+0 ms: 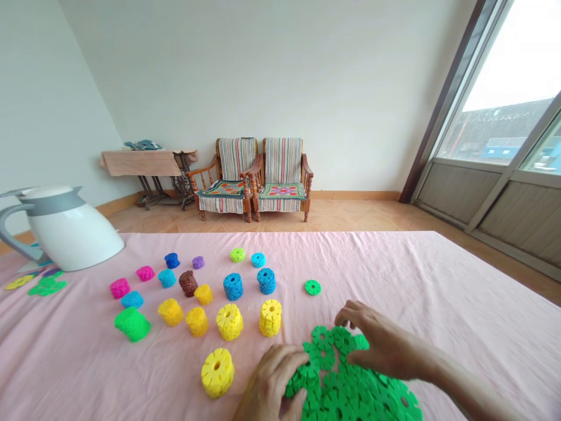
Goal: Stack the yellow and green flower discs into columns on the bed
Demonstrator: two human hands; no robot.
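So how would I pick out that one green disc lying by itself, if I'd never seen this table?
Start at the pink tablecloth and find the big heap of green discs under the person's right hand and left hand. Look just beyond it, toward the chairs: the lone green disc lies flat, right of the blue stacks. It is single, not stacked, and touches nothing.

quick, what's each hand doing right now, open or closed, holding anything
Left hand: curled, fingers resting on the pile of green discs; a grip cannot be told.
Right hand: open, palm down, fingertips on the same pile.
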